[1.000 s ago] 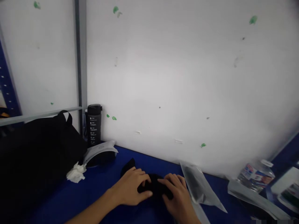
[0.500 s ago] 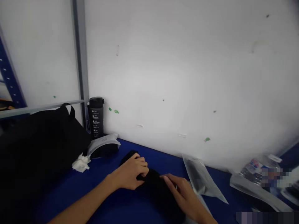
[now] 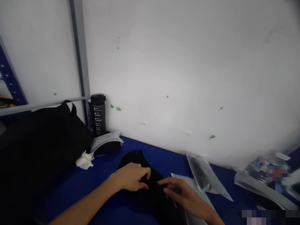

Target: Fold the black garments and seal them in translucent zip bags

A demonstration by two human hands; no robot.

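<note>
A piece of black fabric (image 3: 154, 195), its kind not clear, lies on the blue tabletop (image 3: 100, 193) and runs toward the bottom edge. My left hand (image 3: 132, 176) rests on its upper left part, with thumb and forefinger apart and the other fingers bent. At the right side, my right hand (image 3: 181, 193) hovers at or lightly touches the fabric, its forefinger stretched out and thumb apart. Under and beside my right forearm lies a clear plastic bag (image 3: 194, 182). Another frosted bag with something dark inside (image 3: 202, 173) lies beyond it.
A large black bag (image 3: 44, 143) fills the left side. Near it are a crumpled tissue (image 3: 84, 160), a plastic-wrapped dark item (image 3: 107, 145) and a black bottle (image 3: 98, 114). At right lie another plastic bag (image 3: 262, 189) and a clear bottle (image 3: 264, 168). A white wall (image 3: 164, 62) stands behind.
Both hands have loosened from the black fabric, their fingers now spread. The fabric's far end lies wider and flatter beyond my left hand. My view has shifted slightly.
</note>
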